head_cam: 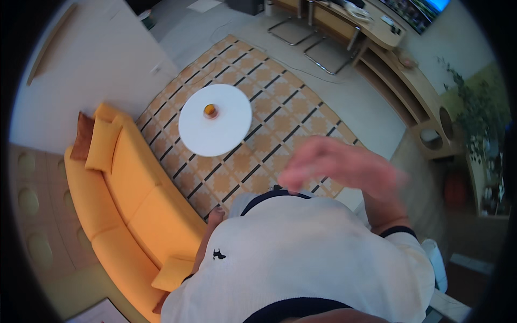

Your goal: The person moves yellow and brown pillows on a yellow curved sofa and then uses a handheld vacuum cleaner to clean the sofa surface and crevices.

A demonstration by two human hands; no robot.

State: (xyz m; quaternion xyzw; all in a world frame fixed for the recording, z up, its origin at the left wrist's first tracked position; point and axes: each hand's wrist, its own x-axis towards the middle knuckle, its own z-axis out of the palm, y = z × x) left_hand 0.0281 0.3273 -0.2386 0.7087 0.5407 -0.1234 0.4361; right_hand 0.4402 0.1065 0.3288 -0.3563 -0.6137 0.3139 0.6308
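Raised in front of my white shirt, my right hand (339, 165) is blurred by motion, with its fingers towards the left. Whether its fingers are apart cannot be told, and no object shows in it. My left hand (217, 214) hangs low at my left side, close to the edge of a yellow sofa (141, 202); its fingers look curled but are small and partly hidden. Farther ahead, a round white table (218, 137) stands on a patterned rug (278, 113). A small orange-yellow object (209, 109) rests on it.
Yellow cushions (103, 145) and a brown cushion (84, 135) lie on the sofa. A wooden desk (379, 28) with metal-framed chairs (329, 60) stands at the upper right, beside low curved shelving (391, 76). A thin cable (295, 72) crosses the floor near the rug. Plants (476, 101) are at right.
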